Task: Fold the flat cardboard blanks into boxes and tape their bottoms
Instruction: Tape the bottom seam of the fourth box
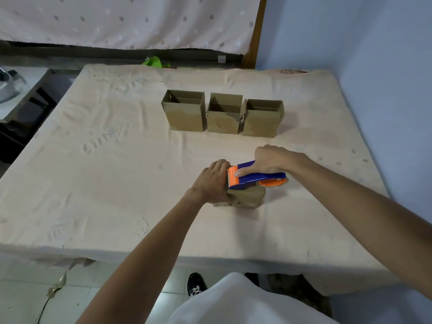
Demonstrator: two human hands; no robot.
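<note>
Cardboard box sits on the cloth-covered table, between both hands; left hand curls round its left side; right hand grips the tape dispenser resting on top; three open boxes stand beyond the hands.

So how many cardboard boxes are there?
4. Three stand open in a row at the back: left box, middle box, right box. The fourth box is nearer, held by the left hand, under the tape gun in the right hand.
</note>
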